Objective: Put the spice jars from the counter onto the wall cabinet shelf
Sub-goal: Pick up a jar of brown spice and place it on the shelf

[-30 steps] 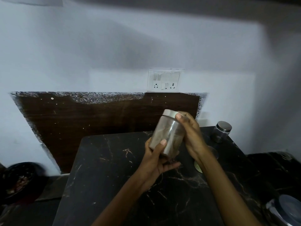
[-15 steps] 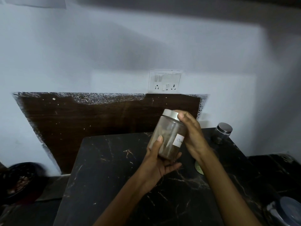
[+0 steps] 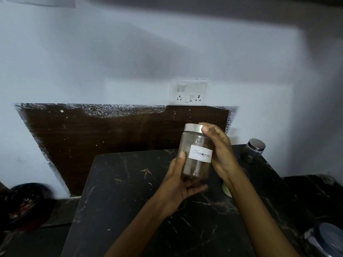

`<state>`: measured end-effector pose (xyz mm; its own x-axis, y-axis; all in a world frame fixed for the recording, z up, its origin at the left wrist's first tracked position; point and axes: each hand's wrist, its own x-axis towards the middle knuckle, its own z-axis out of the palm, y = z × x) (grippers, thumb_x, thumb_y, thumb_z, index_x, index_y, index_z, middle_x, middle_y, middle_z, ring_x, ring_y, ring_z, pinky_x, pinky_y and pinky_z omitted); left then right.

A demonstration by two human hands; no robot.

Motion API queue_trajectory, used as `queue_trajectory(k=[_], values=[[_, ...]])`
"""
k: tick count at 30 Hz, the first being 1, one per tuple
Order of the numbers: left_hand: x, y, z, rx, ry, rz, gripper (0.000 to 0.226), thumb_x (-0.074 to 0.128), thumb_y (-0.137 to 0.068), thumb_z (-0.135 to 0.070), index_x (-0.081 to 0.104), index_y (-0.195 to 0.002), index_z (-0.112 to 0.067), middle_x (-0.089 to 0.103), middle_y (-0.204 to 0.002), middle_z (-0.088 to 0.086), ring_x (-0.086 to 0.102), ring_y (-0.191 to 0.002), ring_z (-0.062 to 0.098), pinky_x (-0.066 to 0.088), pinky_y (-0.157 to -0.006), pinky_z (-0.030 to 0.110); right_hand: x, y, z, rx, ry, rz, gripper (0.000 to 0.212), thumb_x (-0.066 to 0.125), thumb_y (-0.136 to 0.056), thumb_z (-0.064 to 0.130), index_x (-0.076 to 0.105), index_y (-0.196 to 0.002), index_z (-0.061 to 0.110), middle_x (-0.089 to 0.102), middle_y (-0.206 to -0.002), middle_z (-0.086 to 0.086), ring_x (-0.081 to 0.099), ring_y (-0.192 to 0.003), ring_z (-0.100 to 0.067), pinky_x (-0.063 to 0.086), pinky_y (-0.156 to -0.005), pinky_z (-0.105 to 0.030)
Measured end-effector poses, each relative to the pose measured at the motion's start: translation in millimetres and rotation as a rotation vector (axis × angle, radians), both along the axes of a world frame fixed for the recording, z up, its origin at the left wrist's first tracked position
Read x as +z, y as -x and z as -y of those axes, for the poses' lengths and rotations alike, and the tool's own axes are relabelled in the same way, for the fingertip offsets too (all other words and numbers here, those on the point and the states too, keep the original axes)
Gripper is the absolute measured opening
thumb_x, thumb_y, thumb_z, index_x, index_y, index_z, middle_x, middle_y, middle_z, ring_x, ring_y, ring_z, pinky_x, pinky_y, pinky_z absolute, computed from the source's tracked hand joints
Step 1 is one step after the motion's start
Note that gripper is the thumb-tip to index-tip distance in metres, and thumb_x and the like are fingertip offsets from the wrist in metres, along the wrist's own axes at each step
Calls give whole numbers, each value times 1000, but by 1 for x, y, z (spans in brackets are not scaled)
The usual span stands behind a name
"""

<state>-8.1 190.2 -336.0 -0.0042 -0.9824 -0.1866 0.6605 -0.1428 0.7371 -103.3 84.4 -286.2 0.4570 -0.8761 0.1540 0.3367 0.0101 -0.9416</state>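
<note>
Cinnamon jar (image 3: 196, 153), held above the black veined-marble desk (image 3: 130, 201), slightly tilted: left hand (image 3: 182, 184) cradles its base, thumb at the jar's 9 o'clock; right hand (image 3: 220, 151) fingers curl round its 3 o'clock side, thumb on lid. Clear cylindrical body, brushed-metal lid, white handwritten label, brown contents.

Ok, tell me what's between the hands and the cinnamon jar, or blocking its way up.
Nothing: left hand and right hand both hold the cinnamon jar above the counter. The cabinet shelf is out of view.
</note>
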Motion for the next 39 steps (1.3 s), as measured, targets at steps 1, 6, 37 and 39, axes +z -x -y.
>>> queue_trajectory(k=[1, 6, 37, 39], values=[[0, -1, 0, -1, 3, 1, 69, 56, -74, -57, 39, -135, -30, 54, -132, 14, 62, -112, 30, 55, -84, 43, 1, 0, 0, 6, 1, -12, 32, 66, -71, 32, 65, -102, 20, 66, -99, -2, 64, -84, -11, 55, -71, -24], [2, -1, 2, -30, -2, -23, 70, 55, -73, -62, 44, -134, -28, 57, -131, 13, 62, -112, 27, 55, -82, 38, 6, -1, -2, 24, -60, -18, 35, 60, -74, 41, 63, -101, 19, 66, -99, -6, 63, -90, -19, 52, -81, -34], [273, -37, 105, 368, 715, 953, 60, 38, -81, -64, 46, -129, -30, 51, -132, -3, 54, -118, 11, 50, -88, 24, 283, -20, 49, -210, 474, 255, 56, 76, -53, 45, 63, -100, 18, 71, -89, -4, 69, -74, -18, 58, -67, -32], [298, -47, 115, 689, 823, 1213, 59, 40, -87, -61, 39, -137, -29, 39, -140, -5, 41, -129, 9, 38, -99, 23, 308, -21, 60, -255, 540, 291, 55, 76, -52, 47, 64, -97, 17, 72, -84, -1, 69, -69, -15, 57, -62, -29]])
